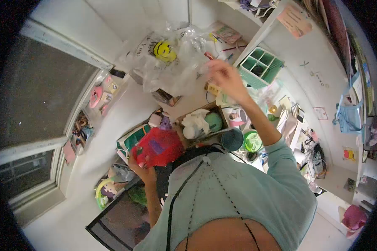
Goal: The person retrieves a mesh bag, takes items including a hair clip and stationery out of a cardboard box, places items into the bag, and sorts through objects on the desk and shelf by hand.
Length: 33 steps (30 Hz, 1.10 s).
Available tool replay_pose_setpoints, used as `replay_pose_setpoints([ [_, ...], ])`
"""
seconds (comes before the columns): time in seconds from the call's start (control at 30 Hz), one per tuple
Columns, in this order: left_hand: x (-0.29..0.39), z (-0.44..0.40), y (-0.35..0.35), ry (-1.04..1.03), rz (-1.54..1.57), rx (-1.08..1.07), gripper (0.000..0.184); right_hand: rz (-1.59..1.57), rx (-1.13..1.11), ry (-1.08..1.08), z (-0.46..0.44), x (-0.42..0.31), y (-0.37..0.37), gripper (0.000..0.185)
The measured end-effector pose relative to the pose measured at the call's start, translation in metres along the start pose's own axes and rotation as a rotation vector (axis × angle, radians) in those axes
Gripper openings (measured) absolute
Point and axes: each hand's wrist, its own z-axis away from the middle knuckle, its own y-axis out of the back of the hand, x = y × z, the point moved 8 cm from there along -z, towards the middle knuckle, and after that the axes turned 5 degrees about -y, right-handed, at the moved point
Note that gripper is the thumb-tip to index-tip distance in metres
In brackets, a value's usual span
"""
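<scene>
My left hand [143, 168] is closed on the lower left edge of a red mesh bag [165, 144], with something purple showing in its middle. My right hand [227, 79] is raised over the table, by the right edge of a clear plastic bag [155, 69] printed with a yellow smiley. Its fingers look curled but are smeared by motion, so I cannot tell whether anything is between them. Close to the red bag stands an open box [218, 133] holding white items and a round green thing [213, 121].
A green divided organizer [276, 67] stands at the back right. Cups, including a dark teal one [232, 139] and a bright green one [253, 141], crowd the right side. Left lies a dark-framed mesh bin [113, 226]; the window [42, 92] is beyond.
</scene>
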Motion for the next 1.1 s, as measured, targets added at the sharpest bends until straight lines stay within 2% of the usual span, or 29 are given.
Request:
replay_pose_setpoints([
  [0.07, -0.020, 0.013, -0.015, 0.066, 0.031, 0.064, 0.058, -0.149, 0.240, -0.189, -0.015, 0.051, 0.051, 0.023],
  [0.17, -0.028, 0.021, -0.031, 0.106, 0.020, 0.041, 0.052, -0.128, 0.480, -0.213, -0.036, 0.141, 0.080, 0.037],
  [0.2, -0.029, 0.021, -0.036, 0.109, 0.004, 0.016, 0.052, 0.011, 0.524, -0.206, -0.048, 0.168, 0.086, 0.035],
  [0.27, -0.035, 0.021, -0.042, 0.268, -0.030, 0.010, 0.050, 0.290, 0.604, -0.187, -0.084, 0.202, 0.095, 0.032],
  [0.33, -0.038, 0.020, -0.042, 0.270, -0.052, 0.054, 0.048, 0.634, 0.745, -0.310, -0.113, 0.217, 0.111, 0.038],
  [0.37, -0.039, 0.018, -0.041, 0.184, -0.056, 0.103, 0.047, 0.808, 0.810, -0.372, -0.130, 0.221, 0.120, 0.041],
  [0.4, -0.037, 0.017, -0.039, 0.097, -0.060, 0.150, 0.047, 0.798, 0.679, -0.442, -0.161, 0.259, 0.135, 0.041],
  [0.47, -0.051, 0.021, -0.032, 0.189, -0.051, 0.161, 0.044, 0.837, 0.513, -0.567, -0.192, 0.299, 0.155, 0.041],
  [0.5, -0.056, 0.023, -0.031, 0.236, -0.045, 0.165, 0.043, 0.868, 0.524, -0.582, -0.193, 0.305, 0.163, 0.041],
  [0.6, -0.037, 0.010, -0.032, 0.139, -0.096, 0.176, 0.039, 0.915, 0.597, -0.601, -0.190, 0.303, 0.175, 0.041],
  [0.7, -0.068, 0.023, -0.036, 0.252, -0.001, 0.207, 0.036, 0.915, 0.705, -0.583, -0.185, 0.297, 0.176, 0.041],
  [0.8, -0.040, 0.006, -0.040, 0.202, -0.118, 0.163, 0.037, 0.901, 0.801, -0.558, -0.174, 0.292, 0.179, 0.042],
  [0.9, -0.043, 0.005, -0.048, 0.172, 0.065, 0.182, 0.036, 0.881, 0.862, -0.533, -0.167, 0.290, 0.184, 0.042],
  [1.0, -0.044, 0.004, -0.053, 0.287, 0.075, 0.120, 0.035, 0.862, 0.893, -0.517, -0.161, 0.286, 0.186, 0.042],
  [1.1, -0.032, -0.002, -0.053, 0.170, -0.064, 0.070, 0.036, 0.828, 0.899, -0.508, -0.162, 0.284, 0.185, 0.043],
])
